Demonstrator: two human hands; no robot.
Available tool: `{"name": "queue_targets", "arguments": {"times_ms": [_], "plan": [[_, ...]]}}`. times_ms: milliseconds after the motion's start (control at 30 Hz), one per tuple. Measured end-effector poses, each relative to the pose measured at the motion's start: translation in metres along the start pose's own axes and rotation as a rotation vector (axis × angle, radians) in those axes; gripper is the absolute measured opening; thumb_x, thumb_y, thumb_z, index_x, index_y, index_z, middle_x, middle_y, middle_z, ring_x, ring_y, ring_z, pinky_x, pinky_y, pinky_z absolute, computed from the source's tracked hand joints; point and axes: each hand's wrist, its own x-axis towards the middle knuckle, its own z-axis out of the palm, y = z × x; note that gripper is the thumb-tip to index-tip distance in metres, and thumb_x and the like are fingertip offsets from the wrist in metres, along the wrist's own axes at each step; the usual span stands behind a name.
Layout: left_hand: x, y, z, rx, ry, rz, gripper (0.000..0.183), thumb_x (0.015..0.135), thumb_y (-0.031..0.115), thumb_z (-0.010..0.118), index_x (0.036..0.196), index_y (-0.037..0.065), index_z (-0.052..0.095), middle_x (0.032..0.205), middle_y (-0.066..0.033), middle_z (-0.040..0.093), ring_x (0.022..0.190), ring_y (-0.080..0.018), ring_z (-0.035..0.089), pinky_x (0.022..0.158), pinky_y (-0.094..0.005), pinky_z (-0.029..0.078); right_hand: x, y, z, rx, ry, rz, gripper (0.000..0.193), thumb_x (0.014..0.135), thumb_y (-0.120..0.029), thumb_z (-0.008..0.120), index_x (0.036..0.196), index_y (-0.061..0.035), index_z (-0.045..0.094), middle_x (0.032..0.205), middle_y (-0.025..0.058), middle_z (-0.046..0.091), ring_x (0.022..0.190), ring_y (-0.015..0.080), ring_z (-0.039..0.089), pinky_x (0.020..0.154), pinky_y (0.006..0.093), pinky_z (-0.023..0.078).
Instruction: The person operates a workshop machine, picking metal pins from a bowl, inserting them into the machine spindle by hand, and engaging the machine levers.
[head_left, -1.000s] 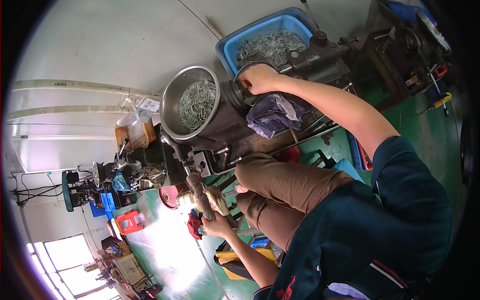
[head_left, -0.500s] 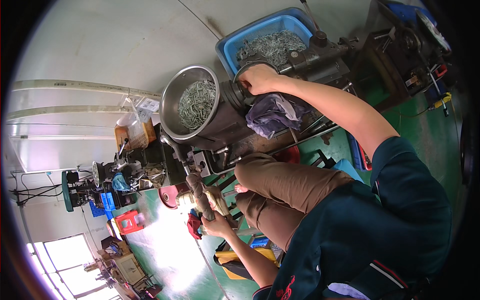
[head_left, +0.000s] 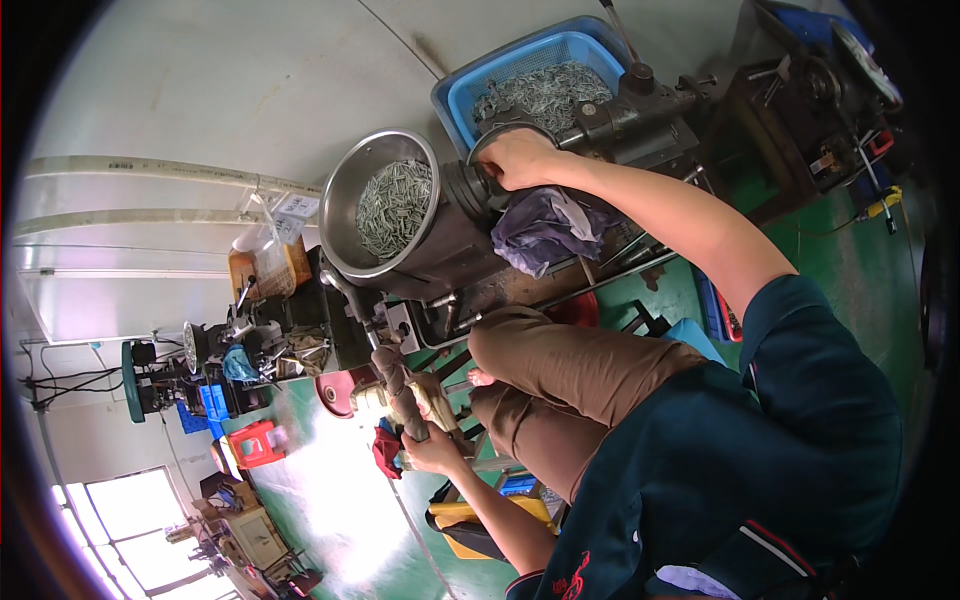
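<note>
My left hand (head_left: 435, 450) is wrapped round the lower end of a cloth-wrapped lever handle (head_left: 400, 390). The handle joins a metal arm on a dark bench lathe. Up at the lathe's spindle, my right hand (head_left: 515, 158) reaches in beside the round dark chuck guard (head_left: 542, 130). Its fingers curl inward and are partly hidden, so I cannot make out what they hold. A steel bowl (head_left: 345, 235) on the headstock carries many small metal pins (head_left: 393, 208). Below my right hand, a crumpled purple-grey rag (head_left: 545, 232) lies on the machine.
Behind the lathe stands a blue basket (head_left: 460, 95) heaped with metal pins (head_left: 550, 90). The tailstock (head_left: 640, 105) sits to the right of my right hand. At left are an orange basket (head_left: 290, 270) and another small machine (head_left: 205, 350). A red stool (head_left: 258, 443) stands on the green floor.
</note>
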Motion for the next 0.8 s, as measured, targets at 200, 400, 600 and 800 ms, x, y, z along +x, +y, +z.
{"name": "queue_targets", "arguments": {"times_ms": [200, 400, 600, 800], "plan": [[0.000, -0.003, -0.008, 0.039, -0.007, -0.018, 0.032, 0.059, 0.027, 0.058, 0.072, -0.002, 0.055, 0.063, -0.0201, 0.055, 0.059, -0.0383, 0.053, 0.053, -0.0458, 0.040, 0.003, -0.007, 0.000, 0.010, -0.003, -0.014, 0.016, 0.056, -0.008, 0.053, 0.071, -0.0085, 0.057, 0.071, 0.0117, 0.059, 0.074, 0.0294, 0.057, 0.064, 0.0386, 0.043], [0.001, 0.000, 0.003, 0.055, -0.024, -0.008, 0.033, 0.059, 0.027, 0.057, 0.073, -0.003, 0.056, 0.063, -0.0206, 0.055, 0.059, -0.0385, 0.053, 0.052, -0.0456, 0.040, 0.000, 0.004, 0.001, -0.011, 0.012, -0.004, 0.016, 0.055, -0.008, 0.053, 0.071, -0.0074, 0.057, 0.070, 0.0125, 0.058, 0.073, 0.0304, 0.056, 0.063, 0.0391, 0.043], [0.000, -0.007, -0.005, 0.066, -0.003, -0.022, 0.033, 0.059, 0.027, 0.057, 0.072, -0.003, 0.055, 0.063, -0.0205, 0.055, 0.058, -0.0385, 0.053, 0.052, -0.0457, 0.040, 0.002, -0.006, 0.003, -0.001, 0.020, -0.035, 0.016, 0.055, -0.008, 0.053, 0.070, -0.0069, 0.058, 0.070, 0.0131, 0.058, 0.073, 0.0307, 0.056, 0.063, 0.0392, 0.043], [0.000, -0.002, 0.003, 0.037, -0.010, -0.005, 0.031, 0.058, 0.026, 0.058, 0.072, -0.002, 0.054, 0.063, -0.0198, 0.055, 0.059, -0.0385, 0.052, 0.053, -0.0460, 0.039, -0.002, 0.001, 0.000, -0.017, 0.031, -0.020, 0.016, 0.056, -0.009, 0.053, 0.071, -0.0066, 0.058, 0.070, 0.0135, 0.058, 0.073, 0.0306, 0.056, 0.063, 0.0392, 0.043]]}}
